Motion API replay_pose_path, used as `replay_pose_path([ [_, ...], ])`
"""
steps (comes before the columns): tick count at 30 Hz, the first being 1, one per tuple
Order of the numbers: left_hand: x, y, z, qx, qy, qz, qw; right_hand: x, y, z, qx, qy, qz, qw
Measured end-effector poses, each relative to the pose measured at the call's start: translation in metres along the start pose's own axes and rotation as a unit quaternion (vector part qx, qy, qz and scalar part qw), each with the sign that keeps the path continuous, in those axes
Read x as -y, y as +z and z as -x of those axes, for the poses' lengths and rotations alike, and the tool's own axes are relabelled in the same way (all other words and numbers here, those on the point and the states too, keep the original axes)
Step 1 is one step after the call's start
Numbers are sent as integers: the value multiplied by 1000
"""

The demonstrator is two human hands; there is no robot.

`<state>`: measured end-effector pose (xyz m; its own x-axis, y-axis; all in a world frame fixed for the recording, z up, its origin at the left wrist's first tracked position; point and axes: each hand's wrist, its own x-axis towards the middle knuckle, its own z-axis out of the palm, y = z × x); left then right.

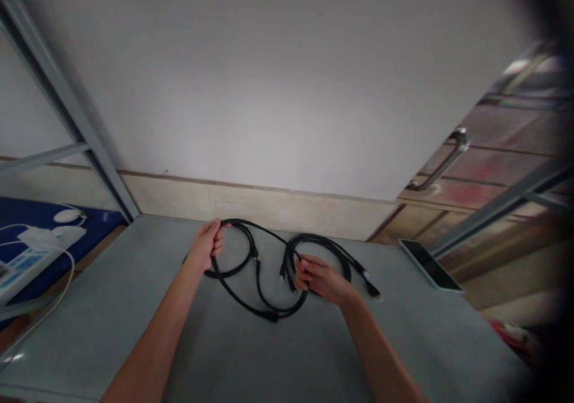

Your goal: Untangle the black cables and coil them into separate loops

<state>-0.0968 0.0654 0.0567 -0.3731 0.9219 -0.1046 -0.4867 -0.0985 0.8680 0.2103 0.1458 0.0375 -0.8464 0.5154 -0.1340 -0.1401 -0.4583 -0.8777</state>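
Observation:
My left hand point(210, 244) is closed round a black cable point(242, 300), at the left side of a loose loop. The fingers of my right hand point(316, 276) pinch the same loop on its right side. Between the hands the cable arches over the top and sags at the bottom, where a thick black connector shows. Behind my left hand lies a coiled black cable point(249, 259) on the grey table. Another black coil point(334, 243) lies behind my right hand, with plug ends sticking out to its right and left.
A phone point(430, 265) lies at the table's point(116, 307) right back corner. On a blue surface at the left is a white power strip point(36, 259) with plugs and a white cord. Metal posts rise at both sides; a wall stands behind.

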Motion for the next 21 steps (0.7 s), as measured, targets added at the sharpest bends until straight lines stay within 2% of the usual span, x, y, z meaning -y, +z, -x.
replay_pose_path([
  [4,8,4,-2,-33,22,52,998,-2,1,-3,-3,-17,-18,1000],
  [10,14,9,-1,-32,31,110,993,2,-2,-3,-54,-60,-25,996],
  [16,17,8,-2,-65,29,151,986,8,0,3,-6,-110,-4,994],
  [21,17,5,-5,-75,11,188,979,13,4,9,21,-74,79,994],
])
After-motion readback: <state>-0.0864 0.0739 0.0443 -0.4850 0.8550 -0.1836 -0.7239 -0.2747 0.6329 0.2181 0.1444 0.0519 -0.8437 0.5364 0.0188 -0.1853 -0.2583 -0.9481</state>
